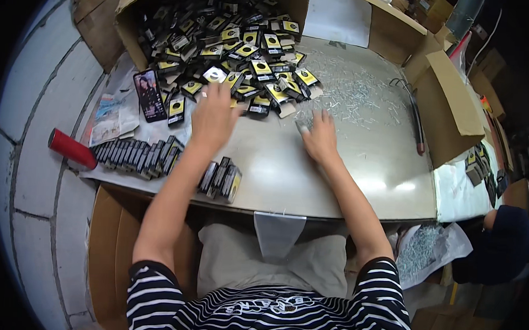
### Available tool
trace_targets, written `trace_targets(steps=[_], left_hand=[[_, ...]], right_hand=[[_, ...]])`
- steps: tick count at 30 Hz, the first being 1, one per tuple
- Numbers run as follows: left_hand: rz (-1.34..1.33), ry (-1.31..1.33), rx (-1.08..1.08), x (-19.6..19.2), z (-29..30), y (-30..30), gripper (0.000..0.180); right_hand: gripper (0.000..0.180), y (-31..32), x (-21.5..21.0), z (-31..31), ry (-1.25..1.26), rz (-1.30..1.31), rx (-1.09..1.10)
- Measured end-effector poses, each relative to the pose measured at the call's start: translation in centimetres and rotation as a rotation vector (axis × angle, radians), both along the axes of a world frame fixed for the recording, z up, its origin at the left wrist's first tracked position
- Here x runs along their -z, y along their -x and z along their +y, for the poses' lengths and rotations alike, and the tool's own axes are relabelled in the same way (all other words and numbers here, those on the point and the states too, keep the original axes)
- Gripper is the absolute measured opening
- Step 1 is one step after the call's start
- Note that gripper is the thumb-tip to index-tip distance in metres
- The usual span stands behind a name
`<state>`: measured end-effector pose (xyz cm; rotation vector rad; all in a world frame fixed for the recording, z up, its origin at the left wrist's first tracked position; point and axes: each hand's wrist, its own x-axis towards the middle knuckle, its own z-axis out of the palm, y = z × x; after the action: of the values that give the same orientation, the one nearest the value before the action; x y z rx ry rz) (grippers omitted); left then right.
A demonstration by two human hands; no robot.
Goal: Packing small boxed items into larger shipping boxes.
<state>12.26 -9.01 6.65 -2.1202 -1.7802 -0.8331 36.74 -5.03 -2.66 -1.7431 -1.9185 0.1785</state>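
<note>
My left hand (214, 117) reaches to the near edge of a heap of small black and yellow boxes (263, 70). Its fingertips are over the boxes and slightly blurred, so whether they grip one cannot be told. To the right, my right hand (320, 139) rests low over the metal tabletop (276, 171), fingers stretched forward and thumb apart, at the near edge of scattered small silvery screws or nails (356, 98). Beside my left forearm stands a row of boxes (138, 155) on edge, with a shorter group (221, 179) on its other side.
A lit phone (150, 95) leans left of the heap. A red cylinder (72, 149) lies at the left table edge. Cardboard walls (447, 108) border the right side, beside a dark rod (417, 121). A clear bag of metal pieces (420, 254) sits below, right.
</note>
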Motion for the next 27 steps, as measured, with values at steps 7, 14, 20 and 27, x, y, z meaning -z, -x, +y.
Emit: trace_targets(steps=[7, 14, 20, 27], left_hand=[[-0.229, 0.606, -0.305, 1.3, 14.4, 2.4, 0.060], [-0.117, 0.143, 0.204, -0.8, 6.7, 0.0, 0.056], [-0.034, 0.440, 0.428, 0.7, -7.0, -6.1, 0.055], [-1.304, 0.951, 0.547, 4.6, -18.3, -5.3, 0.052]], right_hand=[[0.053, 2.6, 3.4, 3.1, -0.122, -0.249, -0.195], [0.047, -8.1, -0.2, 3.1, 0.075, 0.308, -0.374], [0.051, -1.3, 2.3, 0.3, -0.219, -0.004, -0.422], [0.044, 0.5, 1.9, -5.9, -0.066, 0.169, -0.516]])
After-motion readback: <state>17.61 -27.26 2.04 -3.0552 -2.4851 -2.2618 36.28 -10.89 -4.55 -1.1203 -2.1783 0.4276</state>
